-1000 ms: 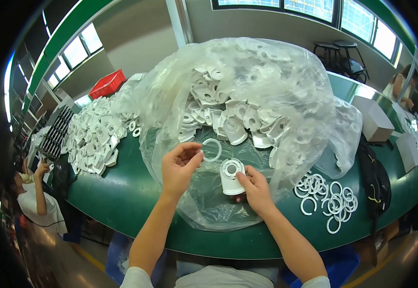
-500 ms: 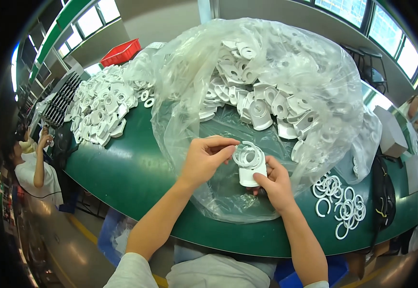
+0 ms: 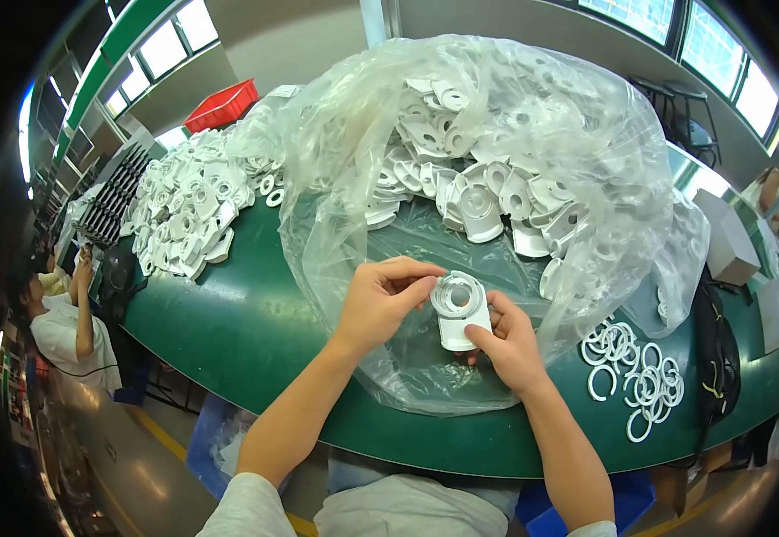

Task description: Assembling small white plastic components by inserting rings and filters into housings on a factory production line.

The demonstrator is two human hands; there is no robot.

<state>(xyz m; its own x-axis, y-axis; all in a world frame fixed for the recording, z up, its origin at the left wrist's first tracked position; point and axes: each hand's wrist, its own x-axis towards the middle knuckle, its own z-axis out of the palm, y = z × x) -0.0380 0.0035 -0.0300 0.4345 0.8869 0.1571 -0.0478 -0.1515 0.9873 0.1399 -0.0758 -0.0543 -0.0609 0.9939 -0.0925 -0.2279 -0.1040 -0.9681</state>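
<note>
A white plastic housing with a round opening is held upright over the clear bag. My right hand grips its lower right side, thumb on the front face and fingers behind. My left hand is closed in a pinch at the upper left rim of a white open ring, which lies over the round opening. Whether the ring is fully seated, I cannot tell. Several more white open rings lie on the table to the right of my right hand.
A large clear plastic bag full of white housings spreads across the green table. Another pile of white parts lies left, near a red crate. A black bag rests right. Another person sits far left.
The open ring has moved from a tilted, offset position to lying more evenly over the housing's round opening. Both hands stay in nearly the same place.
</note>
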